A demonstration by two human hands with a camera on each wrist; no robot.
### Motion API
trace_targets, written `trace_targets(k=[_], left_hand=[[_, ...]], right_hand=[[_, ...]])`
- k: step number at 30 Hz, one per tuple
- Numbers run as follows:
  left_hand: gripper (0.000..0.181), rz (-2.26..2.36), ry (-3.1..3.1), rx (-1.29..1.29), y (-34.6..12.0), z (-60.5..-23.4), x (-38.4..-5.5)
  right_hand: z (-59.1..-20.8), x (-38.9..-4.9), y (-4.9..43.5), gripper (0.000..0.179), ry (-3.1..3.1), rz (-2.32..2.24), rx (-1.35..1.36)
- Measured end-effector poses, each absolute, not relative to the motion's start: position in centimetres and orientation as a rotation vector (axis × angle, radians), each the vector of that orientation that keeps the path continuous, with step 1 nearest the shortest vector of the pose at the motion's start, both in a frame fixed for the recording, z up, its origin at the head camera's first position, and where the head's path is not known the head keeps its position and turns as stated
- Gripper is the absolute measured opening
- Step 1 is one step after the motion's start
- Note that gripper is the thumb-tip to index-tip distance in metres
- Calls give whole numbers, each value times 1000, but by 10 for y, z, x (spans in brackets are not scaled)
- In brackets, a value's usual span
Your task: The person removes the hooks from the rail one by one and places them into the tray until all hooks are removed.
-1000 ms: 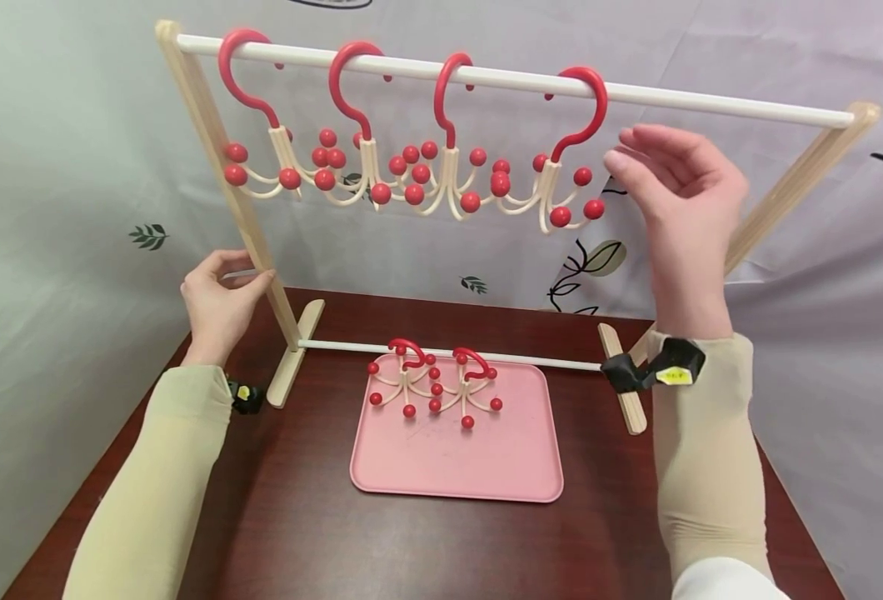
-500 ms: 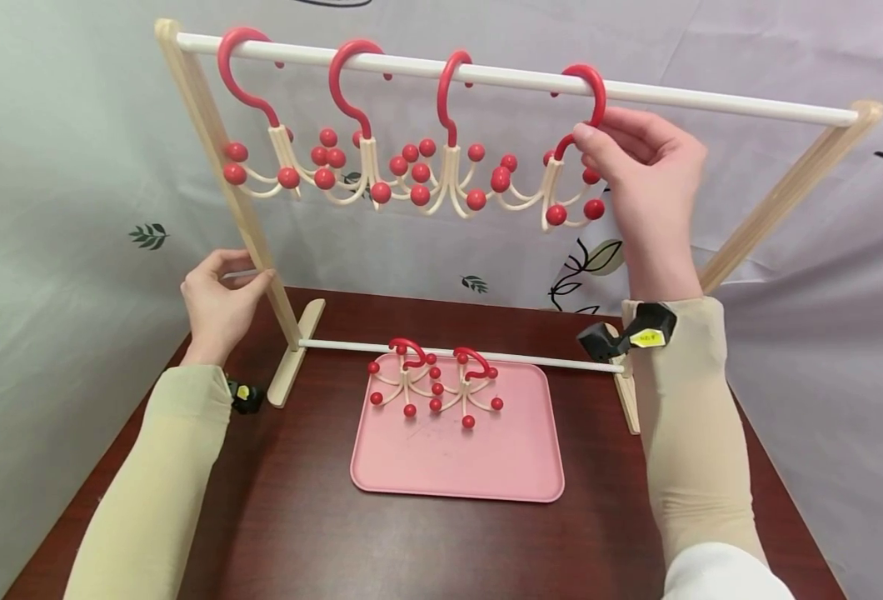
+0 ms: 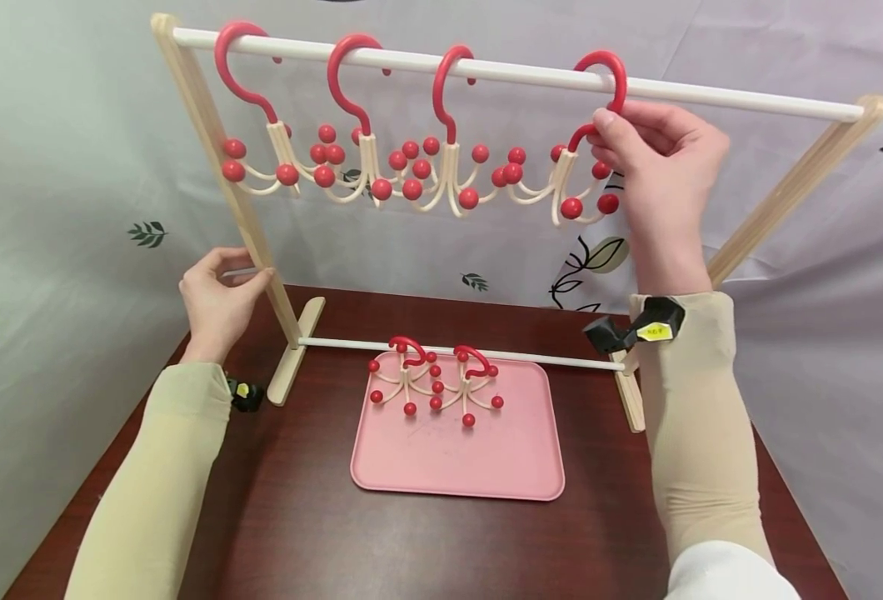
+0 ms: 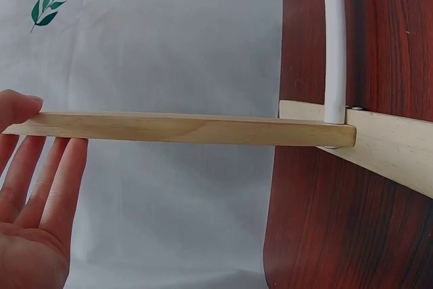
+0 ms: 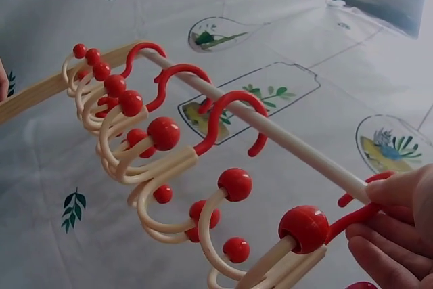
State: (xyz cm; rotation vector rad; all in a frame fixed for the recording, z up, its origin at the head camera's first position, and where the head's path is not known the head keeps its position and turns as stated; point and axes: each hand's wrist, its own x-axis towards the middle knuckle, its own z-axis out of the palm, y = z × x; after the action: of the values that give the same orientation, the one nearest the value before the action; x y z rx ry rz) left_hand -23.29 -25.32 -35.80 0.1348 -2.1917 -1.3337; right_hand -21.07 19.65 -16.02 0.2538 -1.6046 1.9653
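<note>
Between thumb and fingers, my right hand (image 3: 670,171) pinches the red hook of the rightmost multi-arm hanger (image 3: 564,179), which hangs over the white top rail (image 3: 516,73). In the right wrist view the thumb and fingers of that right hand (image 5: 399,228) meet on the red hook (image 5: 355,218) just under the rail. Three more hangers, including a middle one (image 3: 450,167), hang to the left. My left hand (image 3: 220,300) pinches the left wooden post (image 3: 250,218) of the rack. The left wrist view shows its thumb and fingertips on opposite sides of that post (image 4: 196,130).
A pink tray (image 3: 456,467) lies on the dark red table (image 3: 291,500), with two more ball-tipped hangers (image 3: 466,387) at its back edge. The lower white rail (image 3: 546,361) runs just behind it. A patterned cloth (image 3: 411,258) stands behind the rack.
My right hand has moved left onto the rightmost hook and taken hold of it. That hanger has then slid slightly right along the rail. The left hand stays on the post.
</note>
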Motion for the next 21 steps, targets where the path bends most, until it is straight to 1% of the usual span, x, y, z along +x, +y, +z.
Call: trace_targets(k=[11,21], left_hand=[[38,-1318,-2194,130,-254,-358,-233],[37,-1323,-2191,125,-252,-357,-233]], right_hand=[[-147,-191,204,35,-1465,1952,245],[-157,-174,218,42,-1427,1890,229]])
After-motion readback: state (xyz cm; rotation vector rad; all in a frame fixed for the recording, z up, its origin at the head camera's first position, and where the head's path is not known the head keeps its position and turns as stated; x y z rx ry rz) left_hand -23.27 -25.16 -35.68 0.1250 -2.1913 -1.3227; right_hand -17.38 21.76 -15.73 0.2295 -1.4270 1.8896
